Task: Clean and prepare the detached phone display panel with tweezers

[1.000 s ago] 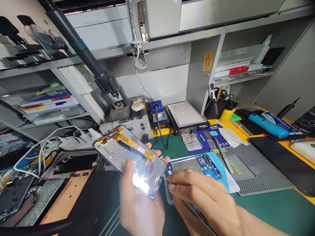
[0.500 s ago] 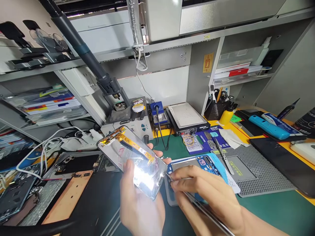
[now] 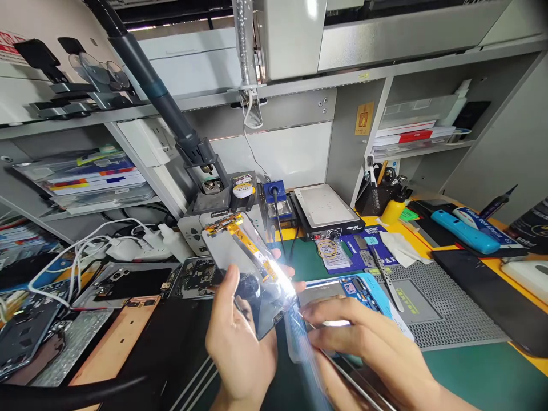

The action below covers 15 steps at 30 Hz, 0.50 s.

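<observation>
My left hand (image 3: 244, 348) is wrapped round the edges of a phone screen (image 3: 226, 260), held tilted above the mat with its back up. An orange flex cable (image 3: 252, 251) runs along that back, and bright glare covers the screen's right edge. My right hand (image 3: 363, 337) pinches slim metal tweezers (image 3: 346, 374); their tip is near the screen's lower right corner, and I cannot tell whether it touches. Beneath the right hand lies an opened phone body (image 3: 359, 285) with blue board parts, partly hidden by the fingers.
Another pair of tweezers (image 3: 387, 279) rests on a perforated metal plate (image 3: 462, 308) at right. Behind stand a flat heating plate (image 3: 327, 205) and a soldering station (image 3: 276, 197). Dismantled phone parts (image 3: 115, 331) lie at left, and a dark phone panel (image 3: 479, 294) at far right.
The phone screen has turned in my left hand, its cable end shifting right, and the glare now lies along its right edge. My right hand has moved slightly down and right. The view has shifted slightly.
</observation>
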### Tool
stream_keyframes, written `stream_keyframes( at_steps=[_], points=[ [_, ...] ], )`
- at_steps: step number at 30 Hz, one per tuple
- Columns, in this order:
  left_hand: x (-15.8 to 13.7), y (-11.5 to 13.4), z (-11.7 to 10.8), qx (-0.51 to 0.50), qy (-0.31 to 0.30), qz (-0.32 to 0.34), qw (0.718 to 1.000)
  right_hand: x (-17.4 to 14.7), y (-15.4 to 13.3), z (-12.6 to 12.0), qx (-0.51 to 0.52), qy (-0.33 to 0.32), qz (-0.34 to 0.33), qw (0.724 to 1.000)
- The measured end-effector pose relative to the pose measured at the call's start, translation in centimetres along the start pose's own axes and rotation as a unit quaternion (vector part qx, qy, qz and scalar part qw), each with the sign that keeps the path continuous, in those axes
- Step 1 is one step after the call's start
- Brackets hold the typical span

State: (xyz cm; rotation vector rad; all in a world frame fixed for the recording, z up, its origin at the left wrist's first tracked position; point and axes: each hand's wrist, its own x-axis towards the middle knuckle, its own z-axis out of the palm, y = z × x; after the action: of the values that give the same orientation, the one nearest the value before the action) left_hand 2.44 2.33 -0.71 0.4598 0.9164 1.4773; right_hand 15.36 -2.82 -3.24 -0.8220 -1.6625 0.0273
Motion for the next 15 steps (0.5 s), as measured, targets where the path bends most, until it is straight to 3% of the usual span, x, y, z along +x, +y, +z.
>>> stream_keyframes(
  at_steps=[2, 6, 15],
  points=[
    [0.8, -0.3, -0.2, 0.027, -0.034, -0.031, 0.999, -0.1, 0.4, 0.2, 0.003, 0.042, -0.031, 0.999],
    [2.3, -0.8, -0.5, 0.073, -0.088, -0.069, 0.991, 0.4, 0.8, 0.2, -0.027, 0.029, -0.075, 0.996],
    [3.7, -1.3, -1.4, 0.180, -0.155, -0.042, 0.970, 1.0, 2.1, -0.5, -0.069, 0.108, -0.067, 0.989]
  ],
)
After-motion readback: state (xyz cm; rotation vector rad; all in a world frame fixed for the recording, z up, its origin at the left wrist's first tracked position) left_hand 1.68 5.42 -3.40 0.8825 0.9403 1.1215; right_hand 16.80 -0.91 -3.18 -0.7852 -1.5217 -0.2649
